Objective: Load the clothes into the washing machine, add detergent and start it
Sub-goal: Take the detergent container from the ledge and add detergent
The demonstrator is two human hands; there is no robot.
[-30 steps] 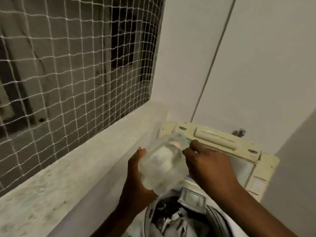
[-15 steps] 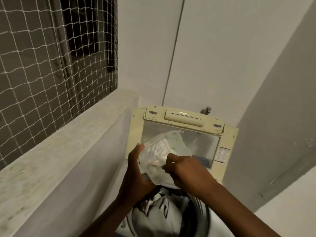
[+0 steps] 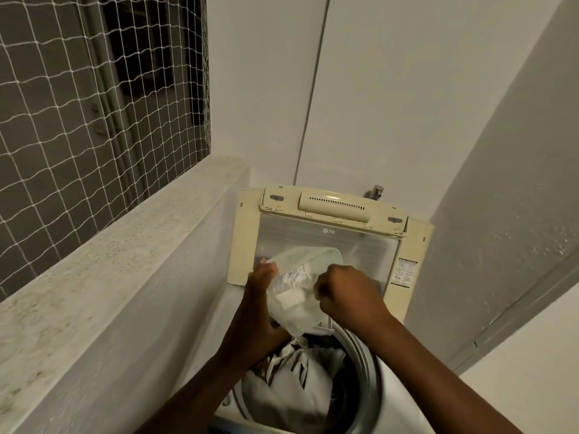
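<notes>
While tilted, container (image 3: 297, 289) in left hand (image 3: 260, 297).

Two hands, the left hand (image 3: 261, 285) and the right hand (image 3: 349, 294), with one clear container (image 3: 296, 288) of white powder between them. Below them is one washing machine (image 3: 366, 363) holding one heap of clothes (image 3: 297, 382). Beyond them are one raised lid (image 3: 332, 204), one label (image 3: 404, 273) and one tap (image 3: 376, 192). Left of the left hand are one ledge (image 3: 109, 261) and one net (image 3: 78, 120).

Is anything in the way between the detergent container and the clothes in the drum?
Nothing visible. The washer lid stands raised behind, and the detergent container, gripped by the left hand, tilts directly over the clothes in the open drum. The right hand curls at its side.
</notes>
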